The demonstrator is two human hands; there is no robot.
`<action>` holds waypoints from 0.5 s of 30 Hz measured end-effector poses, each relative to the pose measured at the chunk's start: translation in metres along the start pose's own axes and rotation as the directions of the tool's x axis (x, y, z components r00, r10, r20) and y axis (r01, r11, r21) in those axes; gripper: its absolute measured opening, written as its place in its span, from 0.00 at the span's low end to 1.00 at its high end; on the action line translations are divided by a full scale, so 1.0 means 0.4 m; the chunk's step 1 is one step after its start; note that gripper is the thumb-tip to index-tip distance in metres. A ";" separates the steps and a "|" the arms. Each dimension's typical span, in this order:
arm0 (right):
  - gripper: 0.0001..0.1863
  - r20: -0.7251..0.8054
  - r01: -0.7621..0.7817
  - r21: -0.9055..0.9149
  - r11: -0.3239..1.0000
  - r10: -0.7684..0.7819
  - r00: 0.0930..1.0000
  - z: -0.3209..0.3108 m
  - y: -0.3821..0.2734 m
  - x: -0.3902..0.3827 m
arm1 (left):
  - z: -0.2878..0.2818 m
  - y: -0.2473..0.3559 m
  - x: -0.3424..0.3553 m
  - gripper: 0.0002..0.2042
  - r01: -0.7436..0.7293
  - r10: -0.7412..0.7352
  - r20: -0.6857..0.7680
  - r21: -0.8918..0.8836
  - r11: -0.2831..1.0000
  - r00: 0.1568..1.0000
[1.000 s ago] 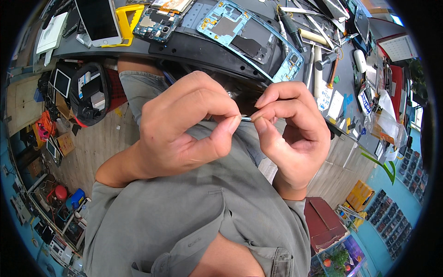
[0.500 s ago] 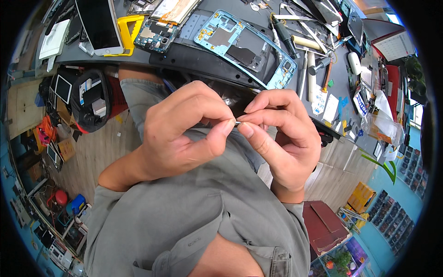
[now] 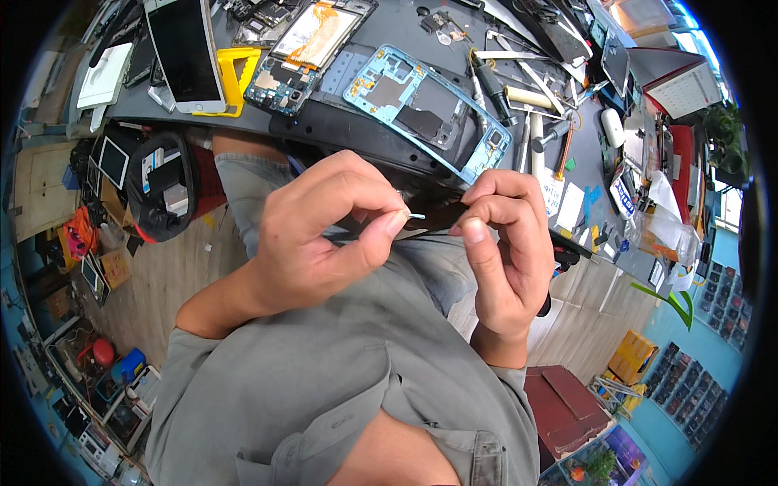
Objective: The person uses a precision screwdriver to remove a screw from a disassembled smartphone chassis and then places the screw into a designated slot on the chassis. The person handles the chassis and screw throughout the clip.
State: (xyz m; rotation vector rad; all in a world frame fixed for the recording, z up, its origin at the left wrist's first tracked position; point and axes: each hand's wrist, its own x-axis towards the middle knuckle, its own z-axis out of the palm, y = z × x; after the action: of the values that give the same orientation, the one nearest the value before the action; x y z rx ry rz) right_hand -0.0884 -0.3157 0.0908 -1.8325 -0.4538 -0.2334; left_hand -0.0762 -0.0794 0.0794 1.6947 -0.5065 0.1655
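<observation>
Had a skinny, pale, rod-shaped piece (image 3: 416, 216) pinched between thumb and forefinger of my left hand (image 3: 300, 219), its free end poking out to the right. My right hand (image 3: 519, 267) was curled just beside it, not touching; couldn't tell if it gripped anything. One piece, one flat blue phone frame (image 3: 428, 117) beyond.

A small, slender piece (image 3: 416, 216), pale blue, sits pinched at one end between the thumb and index finger of the left hand (image 3: 328, 235). It is held in the air, nearly level, with its free end pointing toward the right hand (image 3: 512, 255), near those fingertips but not touching them. The pinched end is hidden; finer detail is too small to tell.
</observation>
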 end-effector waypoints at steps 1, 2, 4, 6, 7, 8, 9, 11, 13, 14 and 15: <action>0.04 -0.016 -0.007 -0.019 1.000 0.007 1.000 -0.003 0.003 -0.005 | 0.002 0.000 0.004 0.06 0.005 -0.005 -0.006 -0.002 1.000 1.000; 0.06 -0.024 0.001 -0.032 0.999 -0.002 1.000 -0.003 0.006 -0.005 | 0.003 -0.003 0.013 0.06 -0.039 0.039 0.019 0.023 0.999 0.999; 0.10 -0.037 0.017 -0.058 0.998 -0.019 0.999 -0.004 0.011 -0.005 | 0.000 -0.014 0.037 0.07 -0.127 0.122 0.071 0.075 0.989 0.990; 0.14 -0.026 0.018 -0.088 0.996 -0.021 0.999 0.002 -0.014 0.014 | -0.004 -0.020 0.062 0.08 -0.199 0.183 0.126 0.130 0.971 0.975; 0.17 -0.012 0.038 -0.111 0.993 -0.040 0.999 0.000 -0.014 0.019 | -0.006 -0.023 0.078 0.08 -0.236 0.214 0.156 0.142 0.961 0.964; 0.16 -0.010 0.071 -0.149 0.986 -0.073 0.997 -0.002 -0.007 0.019 | -0.009 -0.025 0.093 0.08 -0.274 0.245 0.186 0.153 0.949 0.952; 0.16 -0.007 0.103 -0.187 0.977 -0.106 0.994 -0.004 0.007 0.015 | -0.015 -0.025 0.107 0.08 -0.295 0.257 0.231 0.146 0.944 0.938; 0.14 -0.032 0.131 -0.264 0.956 -0.144 0.989 -0.004 0.014 0.019 | -0.009 -0.034 0.125 0.07 -0.338 0.294 0.255 0.150 0.929 0.921; 0.13 -0.050 0.113 -0.285 0.952 -0.133 0.990 -0.007 0.015 0.025 | 0.002 -0.048 0.136 0.07 -0.366 0.319 0.267 0.151 0.918 0.909; 0.12 -0.059 0.103 -0.296 0.950 -0.126 0.990 -0.009 0.015 0.026 | 0.005 -0.050 0.142 0.07 -0.364 0.317 0.266 0.150 0.919 0.910; 0.10 -0.070 0.065 -0.295 0.953 -0.089 0.994 -0.007 0.010 0.028 | 0.007 -0.051 0.149 0.07 -0.361 0.315 0.265 0.148 0.921 0.911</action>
State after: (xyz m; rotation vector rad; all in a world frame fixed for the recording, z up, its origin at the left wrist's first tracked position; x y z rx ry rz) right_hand -0.0764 -0.3171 0.0925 -2.0866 -0.4513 -0.4489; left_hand -0.0151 -0.0938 0.0834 1.8152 -0.9948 0.2740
